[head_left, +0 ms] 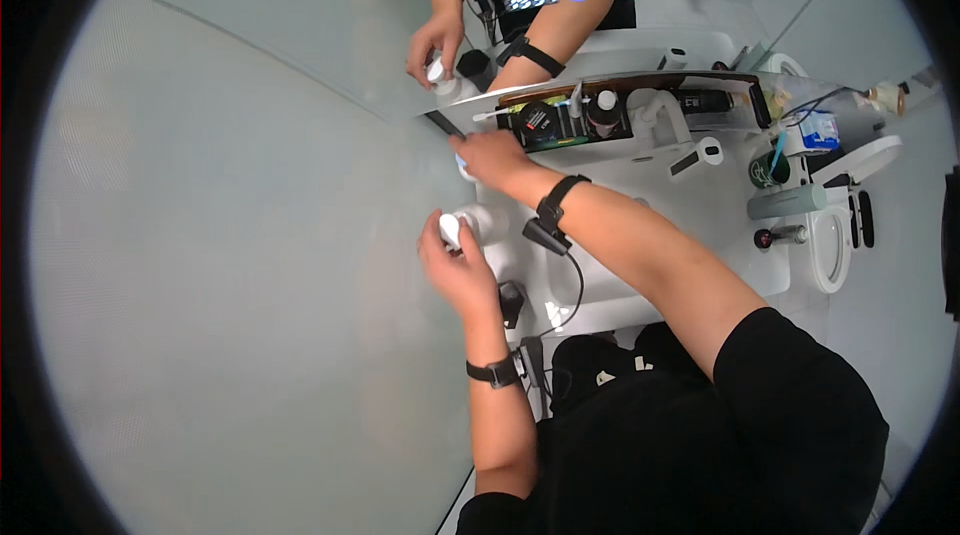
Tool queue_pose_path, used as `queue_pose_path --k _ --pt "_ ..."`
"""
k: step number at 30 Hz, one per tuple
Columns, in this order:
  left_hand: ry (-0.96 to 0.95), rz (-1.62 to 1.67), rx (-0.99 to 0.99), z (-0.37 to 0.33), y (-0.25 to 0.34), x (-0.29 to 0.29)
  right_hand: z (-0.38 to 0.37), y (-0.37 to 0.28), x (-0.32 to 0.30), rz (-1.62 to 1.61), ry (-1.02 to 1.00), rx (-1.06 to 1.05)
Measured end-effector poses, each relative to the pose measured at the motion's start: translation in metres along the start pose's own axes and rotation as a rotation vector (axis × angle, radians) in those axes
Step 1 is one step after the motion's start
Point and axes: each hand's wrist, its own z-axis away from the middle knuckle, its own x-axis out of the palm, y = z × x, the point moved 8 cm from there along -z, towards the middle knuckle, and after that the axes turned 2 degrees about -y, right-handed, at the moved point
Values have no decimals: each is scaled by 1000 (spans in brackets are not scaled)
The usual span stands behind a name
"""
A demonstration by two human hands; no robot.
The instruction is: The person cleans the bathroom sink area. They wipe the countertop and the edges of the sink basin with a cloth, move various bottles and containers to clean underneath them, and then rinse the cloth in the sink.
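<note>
A white pump bottle [487, 224] stands on the left rim of the white sink. My left hand [462, 270] is closed round its white pump head, thumb and fingers on either side. Farther off, in the back left corner by the mirror, my right hand [497, 161] reaches down with bent fingers on a small white and blue object [462, 166], mostly hidden under the hand. Just right of that hand is a dark organizer tray [622, 125] holding a black round jar [537, 119], a dark bottle with a white cap [604, 113] and a toothbrush [497, 115].
The white sink [600, 285] has a white faucet [660, 120] with a small display. A dark object [511, 303] sits at its near left corner. On the right are a green cup [768, 170], a pale cylinder [790, 202] and a small bottle [780, 237]. A frosted panel [250, 265] borders the left.
</note>
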Motion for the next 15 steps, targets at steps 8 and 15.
queue_pose_path --k 8,15 --pt "17 -47 23 41 34 -39 119 2 -45 -250 109 66" --pt "-191 -47 193 88 79 -4 308 70 -99 -395 229 203"
